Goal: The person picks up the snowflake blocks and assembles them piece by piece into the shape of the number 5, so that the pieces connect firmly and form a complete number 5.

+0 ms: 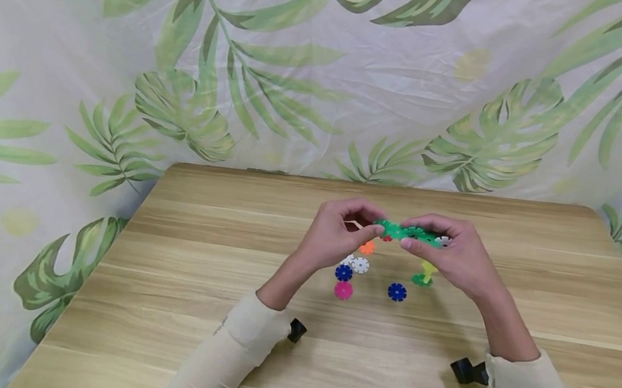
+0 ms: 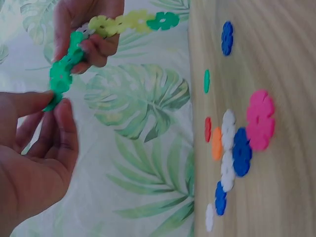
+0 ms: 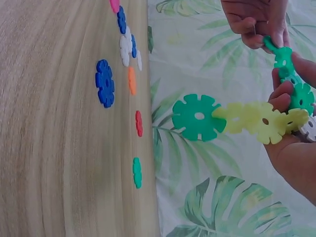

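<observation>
Above the table [image 1: 208, 259], the left hand [image 1: 335, 233] and right hand [image 1: 463, 257] grip in their fingers a chain of slotted discs [image 1: 397, 232], apparently being joined, calling next for aligned slots and steady pressure.

From the lone blue disc [image 1: 397, 292] toward the person, I see bare wood [image 1: 382, 367] where a hand could pass. At its left, the pink disc [image 1: 343, 290] obstructs me; at right and beyond, the hanging yellow discs [image 3: 239, 116]. Farther beyond, the green chain [image 1: 396, 232] bridges left hand [image 1: 336, 233] and right hand [image 1: 459, 256].
</observation>
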`<state>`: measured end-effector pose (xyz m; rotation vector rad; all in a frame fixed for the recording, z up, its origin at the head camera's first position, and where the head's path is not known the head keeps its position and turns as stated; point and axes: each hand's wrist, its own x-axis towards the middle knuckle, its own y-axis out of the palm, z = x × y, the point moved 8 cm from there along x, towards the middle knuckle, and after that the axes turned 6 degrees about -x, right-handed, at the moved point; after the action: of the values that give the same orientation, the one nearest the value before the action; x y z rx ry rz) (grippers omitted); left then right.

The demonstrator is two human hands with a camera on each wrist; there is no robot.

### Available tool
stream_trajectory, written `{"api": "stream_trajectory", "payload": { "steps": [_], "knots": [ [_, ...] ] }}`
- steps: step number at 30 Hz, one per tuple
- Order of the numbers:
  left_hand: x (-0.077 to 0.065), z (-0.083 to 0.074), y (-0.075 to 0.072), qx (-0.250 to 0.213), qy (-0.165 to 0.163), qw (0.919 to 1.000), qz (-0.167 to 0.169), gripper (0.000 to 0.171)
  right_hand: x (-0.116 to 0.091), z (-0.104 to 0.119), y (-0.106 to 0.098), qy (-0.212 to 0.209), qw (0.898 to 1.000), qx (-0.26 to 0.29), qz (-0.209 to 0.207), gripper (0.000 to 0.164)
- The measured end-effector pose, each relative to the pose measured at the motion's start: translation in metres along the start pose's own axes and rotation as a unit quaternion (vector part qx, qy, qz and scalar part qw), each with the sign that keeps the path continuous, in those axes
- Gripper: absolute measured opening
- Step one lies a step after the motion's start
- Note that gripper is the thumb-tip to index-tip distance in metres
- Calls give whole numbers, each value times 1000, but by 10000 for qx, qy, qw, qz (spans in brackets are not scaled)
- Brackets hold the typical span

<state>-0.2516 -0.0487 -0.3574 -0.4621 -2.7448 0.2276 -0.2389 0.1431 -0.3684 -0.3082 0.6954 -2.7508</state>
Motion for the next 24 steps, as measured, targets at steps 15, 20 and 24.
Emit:
{"api": "stream_trajectory", "payload": {
  "steps": [15, 20, 24],
  "knots": [
    [-3, -2, 11, 2008, -178, 9697, 1384, 8, 1, 1, 7, -520, 9955, -436, 664, 29],
    [-4, 0, 14, 2225, -210, 9642, 1426, 4, 1, 2, 8, -531, 9936, -648, 756, 31],
    [-4, 4, 13, 2080, -289, 9685, 1341, 4, -1, 3, 3, -469, 9935, -802, 666, 36]
  ]
}}
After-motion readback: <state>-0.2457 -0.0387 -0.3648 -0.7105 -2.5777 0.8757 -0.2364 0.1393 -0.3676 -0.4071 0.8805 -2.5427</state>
